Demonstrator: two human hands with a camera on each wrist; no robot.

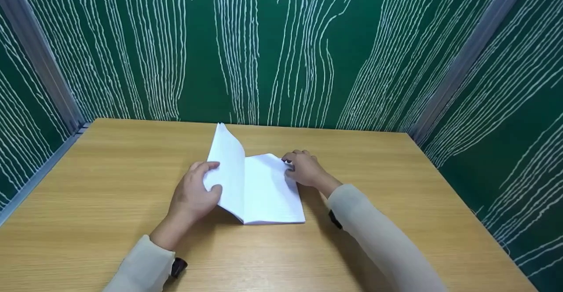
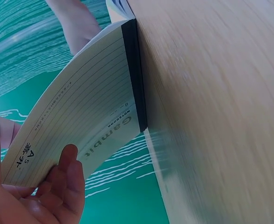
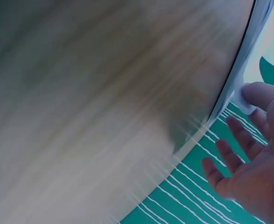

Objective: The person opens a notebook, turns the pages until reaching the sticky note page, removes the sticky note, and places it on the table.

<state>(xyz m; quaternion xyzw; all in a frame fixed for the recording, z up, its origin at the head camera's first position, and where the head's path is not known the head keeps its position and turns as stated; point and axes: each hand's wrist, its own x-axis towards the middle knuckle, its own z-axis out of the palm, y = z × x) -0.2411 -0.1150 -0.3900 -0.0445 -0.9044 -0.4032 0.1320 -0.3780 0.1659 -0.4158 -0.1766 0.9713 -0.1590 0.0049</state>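
A notebook (image 1: 270, 191) lies open on the table, its white pages showing no visible writing. Its left part stands raised at a steep angle, and my left hand (image 1: 193, 191) grips that part's outer edge, thumb on the page side. From the left wrist view, the cover (image 2: 88, 102) shows ruled lines, the word "Gambit" and a black spine strip (image 2: 134, 74); the fingers of that hand lie against it. At the far right corner of the right-hand page, my right hand (image 1: 304, 169) pinches the paper (image 3: 240, 99) between thumb and forefinger, the other fingers loosely bent.
The wooden table (image 1: 110, 186) extends around the notebook on all sides. Green panels (image 1: 281, 63) with white wavy lines rise behind and beside it, joined by grey metal posts (image 1: 466, 59). A dark wrist device (image 1: 178, 267) shows below the left sleeve.
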